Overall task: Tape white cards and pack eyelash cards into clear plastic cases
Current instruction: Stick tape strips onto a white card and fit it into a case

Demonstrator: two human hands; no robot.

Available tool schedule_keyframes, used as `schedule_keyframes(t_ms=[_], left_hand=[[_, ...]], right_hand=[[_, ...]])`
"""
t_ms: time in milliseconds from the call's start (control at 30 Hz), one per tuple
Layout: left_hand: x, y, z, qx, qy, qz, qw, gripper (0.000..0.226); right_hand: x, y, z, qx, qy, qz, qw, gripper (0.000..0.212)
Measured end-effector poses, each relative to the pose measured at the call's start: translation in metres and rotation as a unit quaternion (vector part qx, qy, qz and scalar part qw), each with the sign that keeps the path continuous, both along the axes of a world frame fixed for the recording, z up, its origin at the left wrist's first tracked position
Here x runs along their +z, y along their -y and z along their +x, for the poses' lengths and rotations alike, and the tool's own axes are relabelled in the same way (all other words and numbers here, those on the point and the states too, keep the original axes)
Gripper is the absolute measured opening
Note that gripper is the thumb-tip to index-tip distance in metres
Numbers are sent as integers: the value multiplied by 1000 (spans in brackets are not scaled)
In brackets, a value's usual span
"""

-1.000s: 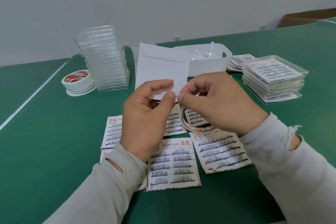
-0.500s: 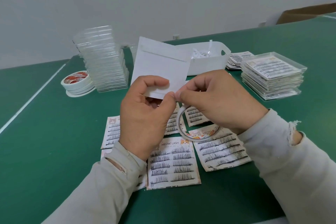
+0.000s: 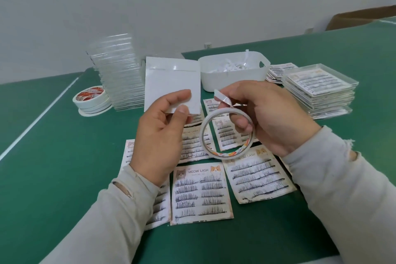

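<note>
head | left hand pinches white card | right hand grips tape roll

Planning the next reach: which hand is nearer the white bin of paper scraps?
Right. The right hand, holding the tape roll, sits just below the white bin; the left hand, gripping the white card, is farther left.

We see a plain pale grey wall behind a big green table with a thin white line.
</note>
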State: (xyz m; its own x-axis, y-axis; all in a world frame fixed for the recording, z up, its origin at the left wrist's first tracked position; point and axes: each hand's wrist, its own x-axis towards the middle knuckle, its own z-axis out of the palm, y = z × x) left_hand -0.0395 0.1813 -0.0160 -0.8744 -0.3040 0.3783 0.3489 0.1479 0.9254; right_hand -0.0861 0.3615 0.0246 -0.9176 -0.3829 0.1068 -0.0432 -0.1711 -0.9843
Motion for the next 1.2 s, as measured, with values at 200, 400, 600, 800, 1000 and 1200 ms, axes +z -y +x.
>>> schedule_keyframes(t_ms=[200,400,600,800,1000,1200], left_hand=[[0,1,5,-22,10,-114,993,23],[2,3,5,-50,-26,-95,994,13],[5,8,6,-59,-43,-84,994,11],[7,5,9,-67,-45,-68,994,12],[7,15,4,14,-29,-11,999,29],[2,12,1,32,-33,39,998,53]], right_hand=[[-9,13,2,-17,-22,-53,998,32],[-15,19,7,82,28,-134,987,29],[-17,23,10,141,61,-158,975,33],[-18,21,11,160,51,-133,977,60],[-5,-6,-2,-5,-196,49,979,41],[-20,-15,-11,34,-280,533,798,41]])
